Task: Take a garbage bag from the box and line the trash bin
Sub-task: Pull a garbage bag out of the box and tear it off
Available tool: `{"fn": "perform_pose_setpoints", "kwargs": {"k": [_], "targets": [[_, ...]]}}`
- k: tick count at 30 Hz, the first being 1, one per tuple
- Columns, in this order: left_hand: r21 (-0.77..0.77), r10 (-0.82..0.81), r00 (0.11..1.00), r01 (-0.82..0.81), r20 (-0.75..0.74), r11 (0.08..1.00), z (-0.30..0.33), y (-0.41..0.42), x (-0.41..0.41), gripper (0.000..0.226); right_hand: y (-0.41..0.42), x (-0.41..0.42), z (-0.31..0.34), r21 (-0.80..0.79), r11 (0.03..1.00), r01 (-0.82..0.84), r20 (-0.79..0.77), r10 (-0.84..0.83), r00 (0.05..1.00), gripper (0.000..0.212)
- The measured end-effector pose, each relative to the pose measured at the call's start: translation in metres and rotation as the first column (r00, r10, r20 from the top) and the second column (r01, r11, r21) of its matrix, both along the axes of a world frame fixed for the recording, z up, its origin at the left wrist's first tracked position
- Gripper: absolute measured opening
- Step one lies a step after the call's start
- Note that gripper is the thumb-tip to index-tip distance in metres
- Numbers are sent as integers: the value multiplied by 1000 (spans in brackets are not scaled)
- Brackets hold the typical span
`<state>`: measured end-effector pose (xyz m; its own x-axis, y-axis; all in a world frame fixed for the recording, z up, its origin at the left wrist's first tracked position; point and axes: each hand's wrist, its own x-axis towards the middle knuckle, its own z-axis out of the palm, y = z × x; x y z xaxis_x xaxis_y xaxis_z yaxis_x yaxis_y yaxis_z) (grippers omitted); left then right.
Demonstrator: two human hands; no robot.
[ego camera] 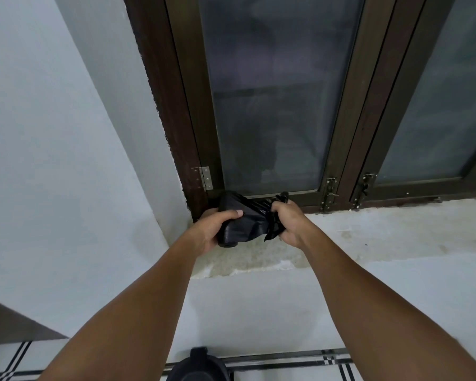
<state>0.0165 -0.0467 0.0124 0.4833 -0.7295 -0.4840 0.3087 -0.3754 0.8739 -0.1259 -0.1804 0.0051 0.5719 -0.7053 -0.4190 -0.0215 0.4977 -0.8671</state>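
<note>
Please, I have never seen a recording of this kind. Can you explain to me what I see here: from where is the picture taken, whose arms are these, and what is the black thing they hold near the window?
There is only one picture, taken by a camera worn on a person's head, looking forward and down. So the two bare arms coming from the bottom edge belong to the person wearing the camera. No machine is involved.

The left hand and the right hand together grip a bundle of black garbage bags, bunched and crumpled, held just above a rough, stained window sill. Behind it stands a dark-framed window with frosted panes and small metal latches.

At the bottom edge, on the tiled floor, a dark rounded object shows; it may be the trash bin, but too little is visible to be sure. No box is in view.
</note>
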Motion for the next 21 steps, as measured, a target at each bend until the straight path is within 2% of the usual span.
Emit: {"fn": "perform_pose_setpoints", "kwargs": {"k": [3, 5, 7, 9, 12, 14, 17, 21], "targets": [[25, 9, 999, -10, 42, 1000, 0, 0, 2, 64, -1, -1, -2, 10, 995, -99, 64, 98, 993, 25], [28, -9, 999, 8, 44, 1000, -1, -1, 4, 65, -1, -4, -4, -70, 980, -189, 56, 193, 980, 39], [44, -15, 999, 13, 45, 999, -1, -2, 6, 70, -1, -5, -8, -154, 958, -241, -17, 241, 970, 49], [64, -9, 1000, 7, 27, 998, -1, -2, 5, 68, -1, -4, -11, -238, 933, -270, -128, 246, 961, 49], [67, 8, 999, -4, -50, 998, 1, 0, 1, 43, 1, -4, -10, -324, 895, -306, -270, 223, 937, 38], [40, 20, 994, -16, -103, 999, 1, 2, 0, 35, 4, -4, -7, -346, 895, -281, -303, 177, 937, 29], [6, 6, 999, -6, -46, 1000, 2, 3, 2, 34, 5, -4, -7, -311, 928, -205, -254, 127, 959, 22], [-15, 3, 999, -2, 32, 1000, 1, 5, 3, 47, 3, -4, -8, -220, 968, -118, -140, 89, 986, 8]]}}
